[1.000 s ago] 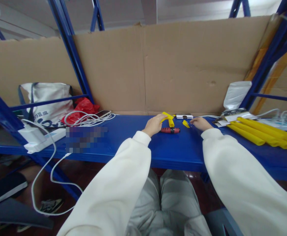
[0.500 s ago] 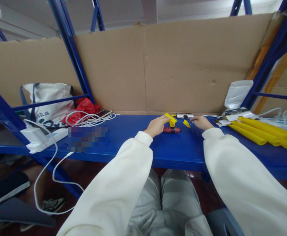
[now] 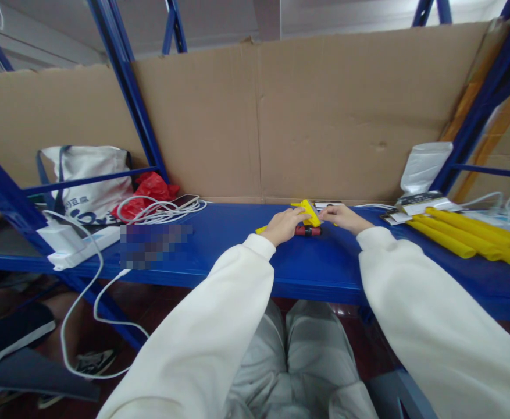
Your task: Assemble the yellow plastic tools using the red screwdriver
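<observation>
Well, we are gripping a yellow piece with our left hand, holding it over the blue table beside a red-and-black object. Our right hand is curling close by the piece's right edge; whether it is pinching anything, we are not managing to tell.

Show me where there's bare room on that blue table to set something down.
The smooth blue tabletop is bare between the coiled white cable and the left hand, and nearer, between the white fabric sleeves. It's crowded around the angled yellow piece, dark-red cylinder and right hand, and at the long yellow tubes.
</observation>
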Action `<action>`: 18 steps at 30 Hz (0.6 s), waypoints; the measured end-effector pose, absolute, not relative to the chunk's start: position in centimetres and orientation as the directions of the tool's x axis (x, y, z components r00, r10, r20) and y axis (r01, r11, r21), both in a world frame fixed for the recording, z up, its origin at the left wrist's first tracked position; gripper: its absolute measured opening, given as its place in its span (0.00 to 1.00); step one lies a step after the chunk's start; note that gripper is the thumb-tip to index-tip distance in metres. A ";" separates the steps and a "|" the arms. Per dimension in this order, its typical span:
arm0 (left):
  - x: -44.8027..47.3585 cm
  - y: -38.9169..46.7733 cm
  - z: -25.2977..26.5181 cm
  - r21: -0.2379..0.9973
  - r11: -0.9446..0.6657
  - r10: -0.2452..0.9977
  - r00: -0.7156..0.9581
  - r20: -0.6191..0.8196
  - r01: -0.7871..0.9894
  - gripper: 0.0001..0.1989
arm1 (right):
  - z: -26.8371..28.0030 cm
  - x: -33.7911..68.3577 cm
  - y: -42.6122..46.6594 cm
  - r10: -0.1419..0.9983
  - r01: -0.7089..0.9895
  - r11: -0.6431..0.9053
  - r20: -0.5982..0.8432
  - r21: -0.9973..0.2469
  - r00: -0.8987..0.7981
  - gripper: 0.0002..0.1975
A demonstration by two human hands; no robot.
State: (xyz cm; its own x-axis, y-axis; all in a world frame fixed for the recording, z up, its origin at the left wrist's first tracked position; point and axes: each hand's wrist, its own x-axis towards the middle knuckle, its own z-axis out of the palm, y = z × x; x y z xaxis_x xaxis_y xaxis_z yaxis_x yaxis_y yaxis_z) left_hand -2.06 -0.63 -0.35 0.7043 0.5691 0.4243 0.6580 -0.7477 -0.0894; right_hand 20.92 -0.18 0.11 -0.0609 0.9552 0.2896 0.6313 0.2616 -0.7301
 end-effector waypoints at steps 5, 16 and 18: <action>-2.2 -0.8 -0.2 -0.078 -0.732 0.595 0.691 0.410 0.677 0.28 | 0.5 23.1 -0.1 0.920 0.707 0.064 0.316 -0.704 0.231 0.11; -2.3 -0.4 -0.5 -0.032 -0.745 0.589 0.679 0.438 0.666 0.27 | -0.9 28.9 0.3 0.830 0.827 -0.417 0.213 -0.376 0.516 0.23; -2.2 -0.4 -0.5 -0.040 -0.744 0.589 0.683 0.432 0.668 0.27 | -0.9 28.5 0.5 0.823 0.810 -0.443 0.184 -0.385 0.538 0.23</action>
